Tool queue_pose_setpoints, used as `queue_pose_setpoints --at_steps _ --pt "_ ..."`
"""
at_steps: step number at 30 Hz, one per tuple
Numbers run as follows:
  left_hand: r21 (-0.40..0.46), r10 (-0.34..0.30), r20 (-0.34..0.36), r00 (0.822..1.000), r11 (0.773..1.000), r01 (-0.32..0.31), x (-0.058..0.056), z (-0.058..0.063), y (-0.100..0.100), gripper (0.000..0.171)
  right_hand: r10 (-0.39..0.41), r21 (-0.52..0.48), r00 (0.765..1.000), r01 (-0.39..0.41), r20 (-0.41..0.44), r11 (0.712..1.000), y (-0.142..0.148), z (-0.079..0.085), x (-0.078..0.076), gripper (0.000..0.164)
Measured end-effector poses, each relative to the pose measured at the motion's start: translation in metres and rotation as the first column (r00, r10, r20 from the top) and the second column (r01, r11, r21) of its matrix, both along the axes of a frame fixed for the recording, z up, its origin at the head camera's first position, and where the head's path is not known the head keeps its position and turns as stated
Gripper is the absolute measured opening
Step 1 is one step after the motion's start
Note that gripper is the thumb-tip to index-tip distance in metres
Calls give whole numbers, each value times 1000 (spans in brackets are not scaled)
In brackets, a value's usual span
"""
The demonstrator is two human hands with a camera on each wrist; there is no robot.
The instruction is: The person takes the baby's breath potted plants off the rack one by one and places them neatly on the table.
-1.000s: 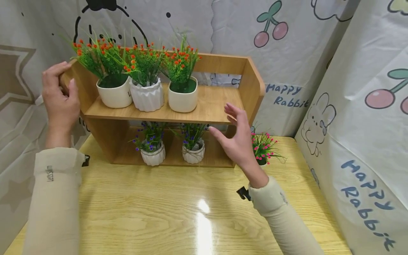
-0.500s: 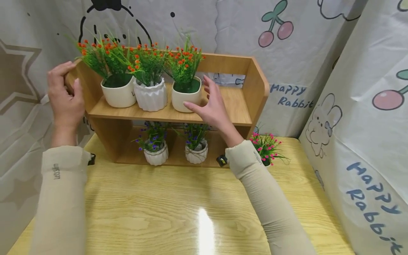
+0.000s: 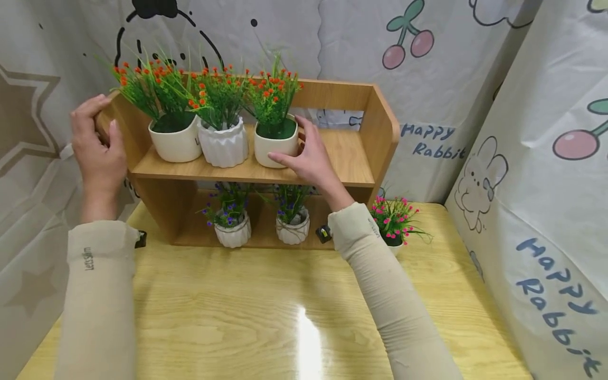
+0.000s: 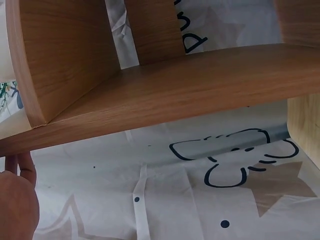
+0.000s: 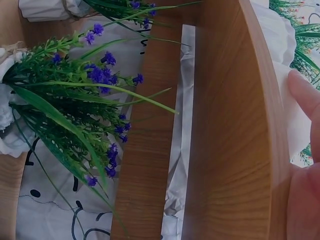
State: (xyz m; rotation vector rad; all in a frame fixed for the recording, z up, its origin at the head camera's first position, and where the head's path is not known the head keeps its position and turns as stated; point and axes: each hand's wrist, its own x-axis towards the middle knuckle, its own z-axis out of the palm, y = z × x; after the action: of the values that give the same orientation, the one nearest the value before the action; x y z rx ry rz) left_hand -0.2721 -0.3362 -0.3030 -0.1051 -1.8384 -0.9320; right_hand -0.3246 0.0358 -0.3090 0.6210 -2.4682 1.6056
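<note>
In the head view, my left hand [image 3: 98,155] grips the upper left side panel of the wooden shelf [image 3: 332,150]. The left wrist view has part of this hand [image 4: 19,210] against the panel's edge. My right hand [image 3: 313,158] holds the rightmost orange-flowered potted plant [image 3: 276,150] on the upper board, thumb across the pot's front and fingers on its right side. Left of it stand a ribbed white pot [image 3: 223,145] and a smooth white pot [image 3: 174,143], both with orange flowers. In the right wrist view, my right hand [image 5: 306,200] touches a white surface beyond the board.
Two small white pots with blue-purple flowers, one left [image 3: 233,229] and one right [image 3: 293,227], stand on the lower shelf level. A pink-flowered plant [image 3: 394,219] is right of the shelf on the wooden table [image 3: 228,316]. Printed cloth [image 3: 532,174] hangs around.
My right hand has moved left from the shelf's right part to the rightmost orange-flowered potted plant and has closed on it. The left hand keeps its place on the side panel.
</note>
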Motion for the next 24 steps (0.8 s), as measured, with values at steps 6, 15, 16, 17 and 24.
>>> queue_pose_setpoints --at_steps 6,15,16,17,24 --pt "-1 6 2 1000 1000 -6 -3 -1 -3 37 4 8 1000 -4 -10 1000 0 1 1 101" --pt "-1 6 8 1000 1000 -6 -5 -2 -7 37 -14 -9 1000 13 -25 1000 2 2 4 100" --pt "-2 10 15 1000 1000 -10 -6 -2 -8 37 -16 -11 999 16 -30 1000 2 2 4 99" --pt "-5 13 19 1000 1000 -13 -7 -2 -9 37 -17 -14 999 17 -35 1000 2 2 4 99" --pt "-20 3 5 1000 1000 -3 -14 -8 -18 38 -29 -24 998 27 -58 999 5 -1 6 95"
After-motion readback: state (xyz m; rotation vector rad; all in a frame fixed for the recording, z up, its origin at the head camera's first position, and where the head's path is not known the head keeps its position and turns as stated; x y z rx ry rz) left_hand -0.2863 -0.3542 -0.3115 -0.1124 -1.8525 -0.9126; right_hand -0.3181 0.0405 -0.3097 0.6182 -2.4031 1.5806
